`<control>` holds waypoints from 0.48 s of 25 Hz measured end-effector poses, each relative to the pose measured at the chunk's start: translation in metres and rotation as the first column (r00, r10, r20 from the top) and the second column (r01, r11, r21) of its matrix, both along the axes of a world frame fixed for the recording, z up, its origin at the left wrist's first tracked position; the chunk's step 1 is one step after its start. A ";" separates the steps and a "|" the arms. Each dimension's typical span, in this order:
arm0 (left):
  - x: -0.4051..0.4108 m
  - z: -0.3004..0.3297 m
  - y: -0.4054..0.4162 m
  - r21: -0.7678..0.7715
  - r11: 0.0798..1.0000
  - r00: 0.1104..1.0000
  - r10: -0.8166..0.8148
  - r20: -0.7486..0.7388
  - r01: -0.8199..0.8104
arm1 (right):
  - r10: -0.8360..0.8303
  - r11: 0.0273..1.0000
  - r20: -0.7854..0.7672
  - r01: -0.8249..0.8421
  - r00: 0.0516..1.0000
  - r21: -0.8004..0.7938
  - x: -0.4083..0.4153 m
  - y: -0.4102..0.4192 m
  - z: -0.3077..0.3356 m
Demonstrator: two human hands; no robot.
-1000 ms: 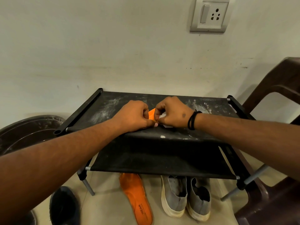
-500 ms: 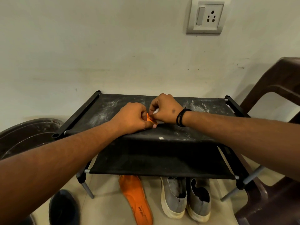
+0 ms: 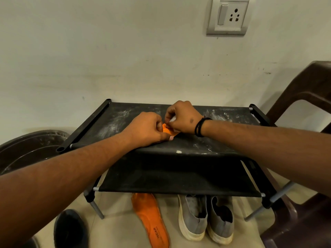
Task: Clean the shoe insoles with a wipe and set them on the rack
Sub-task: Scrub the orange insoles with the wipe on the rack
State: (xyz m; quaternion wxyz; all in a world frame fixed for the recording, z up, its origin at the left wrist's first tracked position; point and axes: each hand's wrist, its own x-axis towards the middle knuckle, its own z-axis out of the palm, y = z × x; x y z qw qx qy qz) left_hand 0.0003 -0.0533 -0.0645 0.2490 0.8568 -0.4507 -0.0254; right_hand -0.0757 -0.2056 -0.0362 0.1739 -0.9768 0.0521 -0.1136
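Observation:
An orange insole [image 3: 169,131] lies on the dusty top shelf of the black rack [image 3: 223,144], mostly hidden under my hands. My left hand [image 3: 146,129] holds it down with curled fingers. My right hand [image 3: 182,117] grips a white wipe [image 3: 172,119] and presses it on the insole's far end. A second orange insole [image 3: 152,219] lies on the floor under the rack's front edge.
Two grey slip-on shoes [image 3: 206,217] stand on the floor beside the loose insole. A dark brown plastic chair [image 3: 304,158] is at the right, a dark tub [image 3: 26,151] at the left, a black shoe [image 3: 70,228] at the lower left. A wall socket [image 3: 228,15] is above.
My right hand with the wipe has moved away from me along the insole toward the wall. My left hand stays on the insole. The view has tilted slightly.

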 end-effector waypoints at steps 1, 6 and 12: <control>0.000 0.000 0.000 -0.002 1.000 1.000 0.001 0.003 -0.001 | 0.012 1.000 0.004 -0.012 1.000 0.005 0.002 0.001 -0.001; -0.002 0.002 0.001 -0.004 1.000 1.000 -0.007 -0.011 0.007 | -0.130 0.986 0.015 0.131 0.991 -0.105 0.015 -0.035 0.001; -0.003 0.003 0.002 -0.004 1.000 1.000 -0.007 -0.012 0.007 | -0.056 0.998 -0.037 0.054 0.998 -0.032 -0.001 -0.018 0.006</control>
